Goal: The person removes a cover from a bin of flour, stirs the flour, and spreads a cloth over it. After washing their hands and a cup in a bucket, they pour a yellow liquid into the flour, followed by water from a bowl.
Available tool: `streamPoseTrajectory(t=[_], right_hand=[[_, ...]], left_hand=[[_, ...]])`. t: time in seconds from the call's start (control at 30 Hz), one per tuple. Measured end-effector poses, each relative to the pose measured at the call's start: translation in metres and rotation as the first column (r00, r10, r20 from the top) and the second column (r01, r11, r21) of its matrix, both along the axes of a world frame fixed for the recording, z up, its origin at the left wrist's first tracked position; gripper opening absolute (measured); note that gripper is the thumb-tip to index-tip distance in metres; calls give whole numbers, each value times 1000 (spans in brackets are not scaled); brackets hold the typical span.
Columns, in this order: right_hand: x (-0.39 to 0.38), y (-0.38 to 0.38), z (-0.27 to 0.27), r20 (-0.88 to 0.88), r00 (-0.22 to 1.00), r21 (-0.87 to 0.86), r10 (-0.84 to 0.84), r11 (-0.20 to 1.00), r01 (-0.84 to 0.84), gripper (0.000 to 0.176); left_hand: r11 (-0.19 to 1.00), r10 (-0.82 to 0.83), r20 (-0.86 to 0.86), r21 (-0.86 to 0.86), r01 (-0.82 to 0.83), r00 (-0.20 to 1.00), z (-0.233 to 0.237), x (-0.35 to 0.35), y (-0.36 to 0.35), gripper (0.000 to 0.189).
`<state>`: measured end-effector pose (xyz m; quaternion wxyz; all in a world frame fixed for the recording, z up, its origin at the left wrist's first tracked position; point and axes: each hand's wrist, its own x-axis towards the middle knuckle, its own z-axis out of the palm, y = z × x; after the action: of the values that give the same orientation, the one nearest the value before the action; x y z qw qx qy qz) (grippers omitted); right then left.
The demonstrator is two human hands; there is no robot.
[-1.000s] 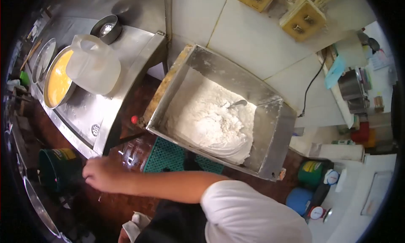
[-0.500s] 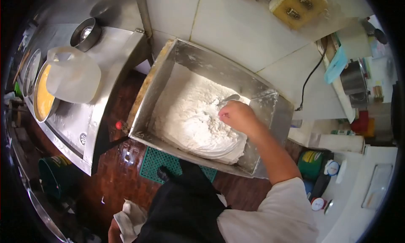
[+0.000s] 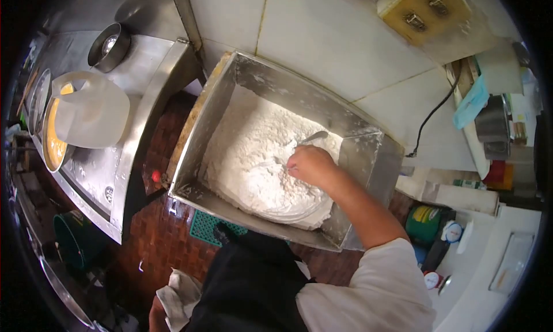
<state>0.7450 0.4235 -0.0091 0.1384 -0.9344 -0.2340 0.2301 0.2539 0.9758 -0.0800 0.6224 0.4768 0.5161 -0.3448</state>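
Note:
My right hand reaches into a deep metal bin and is low over the white flour. Its fingers are curled together; whatever they hold, if anything, is hidden. Just beyond the knuckles a thin metal blade sticks out of the flour, apart from the fingers. Around the hand the flour is lumpy, with a smoother ridge near the bin's front. At the bottom left edge shows a bit of skin of my left arm or hand, beside white cloth; its fingers are not visible.
On the steel counter to the left stand a translucent jug, a bowl of yellow liquid and a round metal pan. A tiled wall rises behind the bin. A black cable hangs at right.
My right hand has moved slightly left and toward me, away from the blade, which stays in the flour. The view has shifted a little.

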Motion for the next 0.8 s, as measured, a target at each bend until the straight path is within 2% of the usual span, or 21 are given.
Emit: streamPoseTrajectory(t=[0.1, 0.17, 0.2, 0.27, 0.3, 0.33, 0.4, 0.43, 0.5, 0.57, 0.63, 0.73, 0.8], right_hand=[[-1, 0, -8, -20, 1000, -27, 1, 1000, -2, 10], [0, -3, -6, 12, 997, 94, -79, 993, 78, 8], [1, -7, -3, 13, 997, 94, -80, 992, 79, 8], [6, -16, 11, 10, 971, 269, -238, 936, 227, 6], [7, -17, 24, -79, 937, 314, -341, 883, 348, 8], [9, -13, 33, -73, 937, 316, -341, 884, 346, 8], [10, -4, 46, -317, 807, 400, -499, 701, 591, 13], [8, 10, 47, -322, 827, 499, -460, 661, 561, 16], [-3, 57, 57, -390, 850, 546, -356, 653, 524, 14], [-23, 113, 49, -392, 912, 664, -118, 650, 369, 16], [-53, 176, 63, -260, 964, 715, 65, 684, 147, 17], [-102, 261, 62, -247, 916, 681, 315, 729, -68, 17], [-143, 317, 56, -170, 883, 677, 437, 703, -217, 18]], left_hand=[[998, 46, -5, -37, -46, 999, -5, -5, 2, 20], [997, 60, -18, -53, -61, 998, -7, -10, 3, 19], [997, 64, 24, -35, -63, 998, -7, -12, 4, 22], [998, 65, 72, -5, -64, 995, -7, -15, 5, 27], [998, 63, 64, 2, -63, 996, -8, -15, 4, 28], [998, 60, 62, 17, -61, 996, -5, -17, 2, 29], [997, 57, 55, 45, -59, 997, -1, -19, -4, 30], [997, 49, 54, 53, -51, 997, -1, -18, -10, 31], [995, 58, 50, 85, -62, 997, 5, -26, -19, 33], [991, 71, 59, 114, -77, 996, 10, -36, -29, 34], [984, 101, 66, 142, -110, 993, 16, -54, -37, 35], [964, 175, 69, 190, -186, 982, 24, -93, -47, 38], [946, 228, 48, 225, -233, 973, 34, -113, -53, 39]])
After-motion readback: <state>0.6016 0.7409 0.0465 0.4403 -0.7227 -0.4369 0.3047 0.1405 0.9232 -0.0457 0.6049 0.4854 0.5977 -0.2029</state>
